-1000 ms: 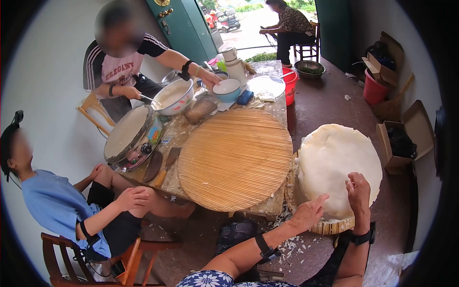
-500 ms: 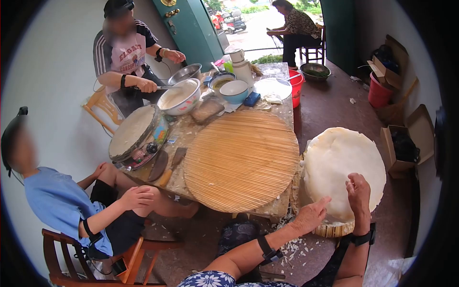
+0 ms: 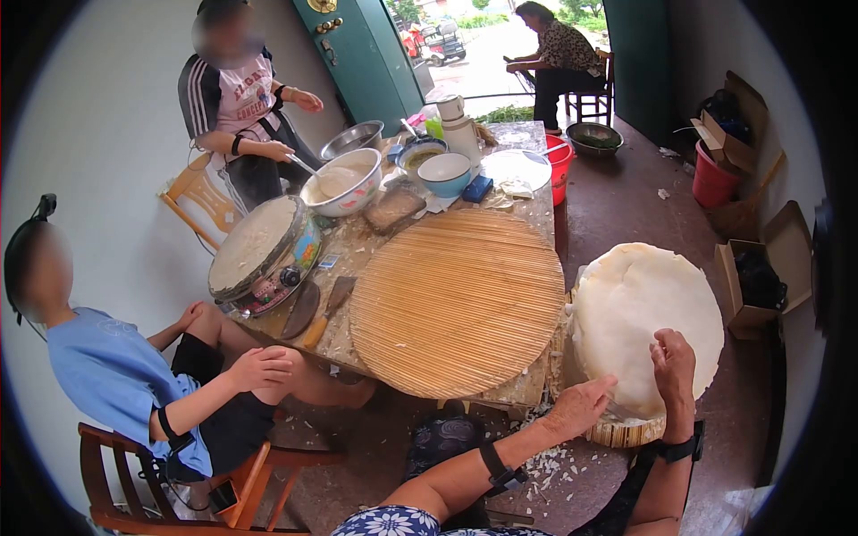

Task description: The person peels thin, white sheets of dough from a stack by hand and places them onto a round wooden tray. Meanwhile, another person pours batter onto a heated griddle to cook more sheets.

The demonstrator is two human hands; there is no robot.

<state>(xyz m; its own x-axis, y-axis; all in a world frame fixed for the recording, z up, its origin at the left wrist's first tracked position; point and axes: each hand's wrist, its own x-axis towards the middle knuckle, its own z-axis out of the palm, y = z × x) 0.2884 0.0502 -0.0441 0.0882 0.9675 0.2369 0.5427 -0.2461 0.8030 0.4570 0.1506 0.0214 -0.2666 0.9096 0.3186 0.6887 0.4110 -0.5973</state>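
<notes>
Fingers of my left hand extended, touching the near edge of the stack of thin white wrappers; right hand curled flat on top, nothing pinched that I see.

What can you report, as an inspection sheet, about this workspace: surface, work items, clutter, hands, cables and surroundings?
Surface: wooden table, stained, crumbs on it.
Work items: stack of thin white sheets on a woven tray; round bamboo mat bare.
Clutter: round griddle, batter bowl, blue bowl, white scraps on floor.
Hands: left hand and right hand both rest on the sheet stack's near edge.
Cables: nothing seen.
Surroundings: seated person in blue, person stirring, red bucket, cardboard boxes.
</notes>
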